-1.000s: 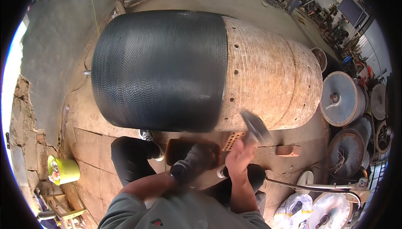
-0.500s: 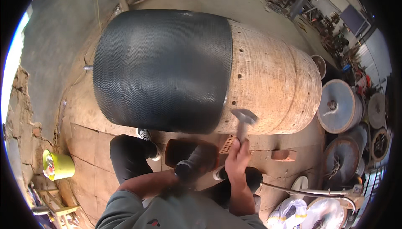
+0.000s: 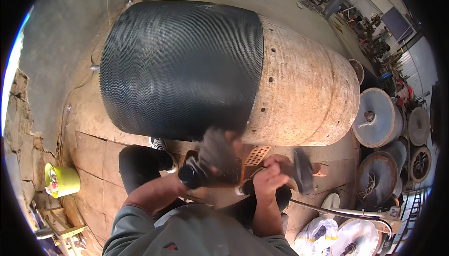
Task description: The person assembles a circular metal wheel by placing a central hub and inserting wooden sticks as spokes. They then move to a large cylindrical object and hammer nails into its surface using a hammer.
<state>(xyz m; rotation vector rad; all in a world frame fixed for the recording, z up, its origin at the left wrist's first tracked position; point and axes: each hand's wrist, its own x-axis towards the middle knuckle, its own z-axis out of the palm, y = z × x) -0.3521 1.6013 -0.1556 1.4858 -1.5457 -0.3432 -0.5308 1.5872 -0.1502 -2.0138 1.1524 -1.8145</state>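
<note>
A large wooden drum [image 3: 304, 83] lies crosswise before me, with a row of small holes in its bare right part. Black toothed covering [image 3: 177, 69] wraps the drum's left part. My left hand [image 3: 215, 151], in a dark grey glove, is at the drum's lower edge near the end of the covering; motion smears its fingers, so anything in them is hidden. To the right, below the bare wood, my right hand [image 3: 271, 176] grips a hammer. The blurred hammer head [image 3: 303, 171] points away to the right of that hand.
Under my left hand stands a dark tray [image 3: 241, 174] with an orange rim. A brick with holes [image 3: 257, 155] lies beside it, and another brick [image 3: 320, 169] is farther right. A yellow-green bucket [image 3: 68, 181] stands left. Several rollers [image 3: 373, 118] are stacked at right.
My left hand has risen toward the drum's lower edge. The hammer has dropped away from the bare wood and swung to the right. The drum appears slightly higher in view.
</note>
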